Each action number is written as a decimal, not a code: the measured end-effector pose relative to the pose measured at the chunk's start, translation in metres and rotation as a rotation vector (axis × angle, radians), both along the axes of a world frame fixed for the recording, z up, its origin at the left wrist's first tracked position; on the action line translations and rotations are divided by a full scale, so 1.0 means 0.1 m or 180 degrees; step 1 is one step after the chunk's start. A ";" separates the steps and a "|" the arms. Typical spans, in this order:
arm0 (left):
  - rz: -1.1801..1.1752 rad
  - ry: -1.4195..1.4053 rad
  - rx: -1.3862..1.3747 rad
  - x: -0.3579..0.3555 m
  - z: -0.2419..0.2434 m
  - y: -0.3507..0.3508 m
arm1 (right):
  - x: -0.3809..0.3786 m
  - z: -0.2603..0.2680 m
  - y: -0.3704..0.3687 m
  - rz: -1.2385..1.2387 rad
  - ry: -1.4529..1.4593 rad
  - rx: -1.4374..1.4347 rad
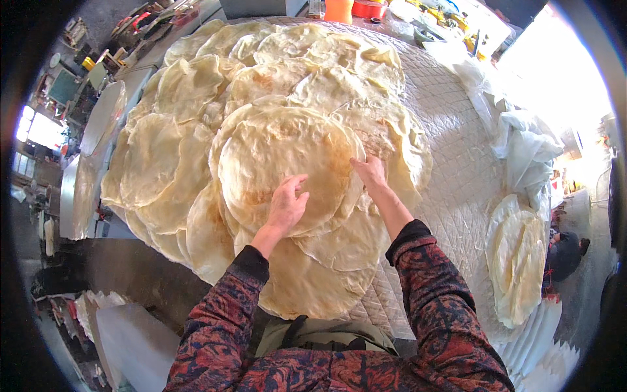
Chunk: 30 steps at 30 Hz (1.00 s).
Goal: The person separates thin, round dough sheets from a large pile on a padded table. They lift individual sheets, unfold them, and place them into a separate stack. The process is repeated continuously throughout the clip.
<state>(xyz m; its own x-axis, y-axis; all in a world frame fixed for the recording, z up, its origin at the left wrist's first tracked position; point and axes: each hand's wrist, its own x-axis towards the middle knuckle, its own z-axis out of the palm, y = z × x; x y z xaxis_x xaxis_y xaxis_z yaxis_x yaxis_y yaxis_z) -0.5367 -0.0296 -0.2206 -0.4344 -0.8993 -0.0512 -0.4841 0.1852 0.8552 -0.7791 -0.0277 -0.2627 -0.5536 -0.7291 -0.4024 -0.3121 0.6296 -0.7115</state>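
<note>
A large, thin round flatbread [284,147] with browned patches lies on top of a wide heap of overlapping similar sheets. My right hand [371,172] is at its right edge, the thumb over the rim and the other fingers curled at it. Above the lower middle of the same sheet is my left hand [288,203], fingers apart and holding nothing; whether the fingertips touch the surface is hard to tell. More flatbreads [152,157] spread to the left and towards the back. Under the heap is a quilted cover [455,161].
A folded stack of flatbreads [517,259] lies at the right edge, with crumpled clear plastic [524,142] behind it. An orange container [338,11] and a red round item [368,9] stand at the back. A person [566,256] is at the far right.
</note>
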 end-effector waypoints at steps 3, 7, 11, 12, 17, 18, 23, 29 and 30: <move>-0.0077 0.0065 0.0048 -0.20 0.00 -0.22 | 0.19 0.21 0.00 -0.0040 -0.1058 -0.0566; 0.0169 0.0109 0.0349 -0.54 0.32 -0.31 | 0.52 0.47 0.11 -0.0017 -0.3775 -0.1503; 0.0319 -0.0062 0.0317 -0.39 0.48 -0.56 | 0.70 0.73 0.13 -0.0576 -0.3998 -0.1578; 0.0249 -0.0194 0.0470 -0.23 0.53 -0.66 | 0.67 0.79 0.17 -0.0869 -0.3815 -0.1451; 0.0995 0.1700 0.0848 0.63 1.11 -1.03 | 0.01 0.01 0.64 -0.1241 -0.3865 -0.1469; 0.1061 0.2008 0.0854 0.88 1.15 -1.17 | 0.01 0.08 0.74 -0.1372 -0.3646 -0.1332; 0.0066 0.0939 -0.0095 0.19 1.90 -0.76 | 0.06 0.01 1.10 -0.1374 -0.3034 -0.1308; -0.1848 -0.0644 -0.0690 -0.70 0.42 0.21 | 0.28 0.46 1.11 -0.1148 -0.3771 -0.1644; -0.1703 -0.0915 -0.0698 -0.81 0.41 0.46 | 0.28 0.59 1.13 -0.1126 -0.3808 -0.1495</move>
<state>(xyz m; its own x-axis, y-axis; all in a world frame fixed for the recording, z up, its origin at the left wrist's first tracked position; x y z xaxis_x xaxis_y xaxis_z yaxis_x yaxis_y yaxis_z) -0.6178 0.0163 -0.1801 -0.8220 -0.5650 -0.0718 -0.4805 0.6202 0.6200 -0.7516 0.0851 -0.2040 -0.2251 -0.8228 -0.5219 0.7812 0.1677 -0.6013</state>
